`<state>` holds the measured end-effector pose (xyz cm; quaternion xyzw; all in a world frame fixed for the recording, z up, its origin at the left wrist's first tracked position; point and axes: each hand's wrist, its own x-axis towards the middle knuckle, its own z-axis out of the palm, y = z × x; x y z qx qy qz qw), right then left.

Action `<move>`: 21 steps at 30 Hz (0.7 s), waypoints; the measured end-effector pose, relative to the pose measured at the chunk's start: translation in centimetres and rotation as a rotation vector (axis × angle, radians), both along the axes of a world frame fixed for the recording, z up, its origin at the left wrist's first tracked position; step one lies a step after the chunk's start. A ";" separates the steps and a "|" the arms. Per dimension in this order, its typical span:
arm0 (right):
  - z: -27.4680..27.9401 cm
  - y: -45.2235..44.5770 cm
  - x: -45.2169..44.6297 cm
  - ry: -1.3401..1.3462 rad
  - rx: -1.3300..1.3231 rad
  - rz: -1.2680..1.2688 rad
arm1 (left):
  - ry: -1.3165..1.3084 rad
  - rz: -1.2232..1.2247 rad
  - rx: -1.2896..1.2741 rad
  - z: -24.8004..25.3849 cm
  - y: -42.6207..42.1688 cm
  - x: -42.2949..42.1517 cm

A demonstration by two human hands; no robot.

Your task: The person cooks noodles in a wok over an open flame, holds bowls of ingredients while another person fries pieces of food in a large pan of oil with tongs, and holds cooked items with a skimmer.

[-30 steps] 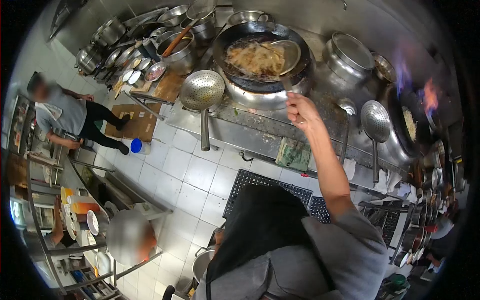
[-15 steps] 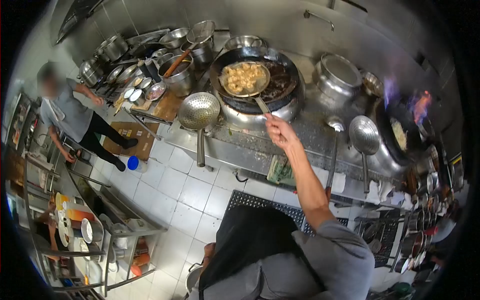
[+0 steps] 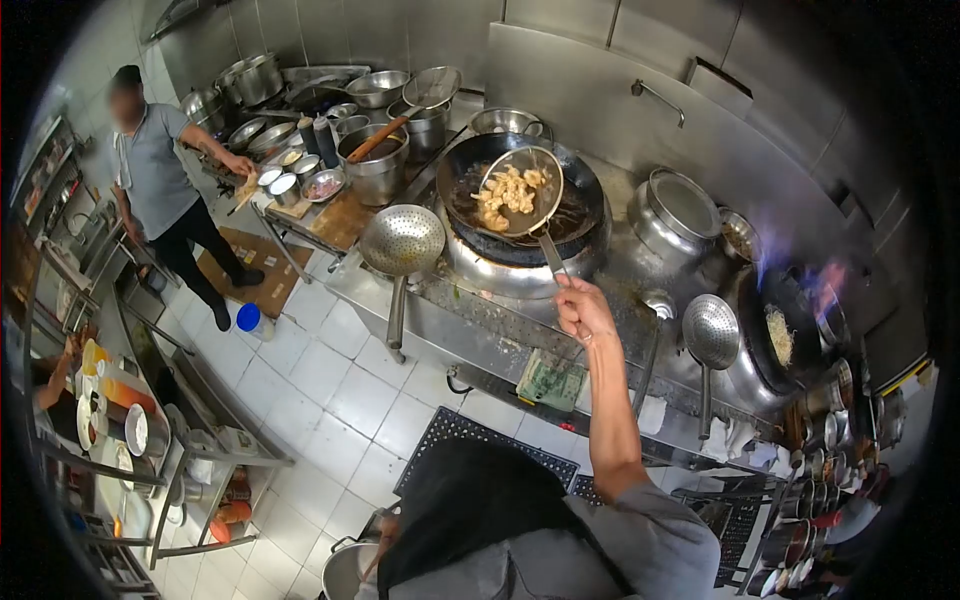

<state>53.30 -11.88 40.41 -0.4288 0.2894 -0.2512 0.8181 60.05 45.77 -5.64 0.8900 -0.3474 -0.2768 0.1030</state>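
Held a wire strainer (image 3: 547,211) by its handle (image 3: 551,254) in the right hand (image 3: 584,308), with the fingers curled shut around the metal. Had the strainer over the big dark wok (image 3: 588,198) on the stove, with a clump of golden-brown food pieces (image 3: 515,192) resting in the mesh — loosely spread, with bare mesh along the right side. Stretched the right arm forward over the front edge of the counter (image 3: 495,327).

Had the left hand (image 3: 388,527) low beside the black apron (image 3: 470,500), near a metal pot (image 3: 343,572) at the bottom of the view. Could not tell the state of those fingers, mostly hidden by the apron.

Saw a large ladle with holes (image 3: 402,240) just left of the wok, with its handle sticking out past the counter's edge. Saw a lidded pot (image 3: 684,208) to the right of the wok and, nearer the front, another ladle with holes (image 3: 711,330) — close to a second wok (image 3: 795,303) with pale strands of food (image 3: 779,337) inside and flames (image 3: 829,280) beyond.

Noticed a deep pot (image 3: 376,170) to the left, with a wooden handle (image 3: 380,138) lying over it, near small bowls (image 3: 285,186). Noticed a co-worker (image 3: 167,170) in a grey shirt, with one arm stretched toward those bowls, and a blue-lidded tub (image 3: 255,322) on the tiled floor.
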 end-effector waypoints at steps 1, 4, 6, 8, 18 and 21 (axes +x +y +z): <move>-0.1 -0.2 0.3 0.025 -0.005 -0.017 | -0.006 -0.004 -0.006 -0.1 0.0 0.0; 0.0 1.0 1.1 0.112 -0.161 -0.078 | -0.029 -0.023 -0.018 -0.4 0.2 0.1; 0.2 1.1 1.8 0.163 -0.208 -0.123 | -0.048 -0.046 -0.033 -0.2 0.1 0.2; 0.6 0.9 2.0 0.214 -0.278 -0.146 | -0.119 -0.115 -0.064 -0.5 0.4 0.5; 0.4 -5.2 2.1 0.318 -0.604 -0.409 | -0.014 0.023 -0.145 3.7 0.2 1.2; -0.4 -8.8 2.0 0.279 -0.536 -0.432 | 0.240 0.291 -0.115 3.6 -1.3 2.2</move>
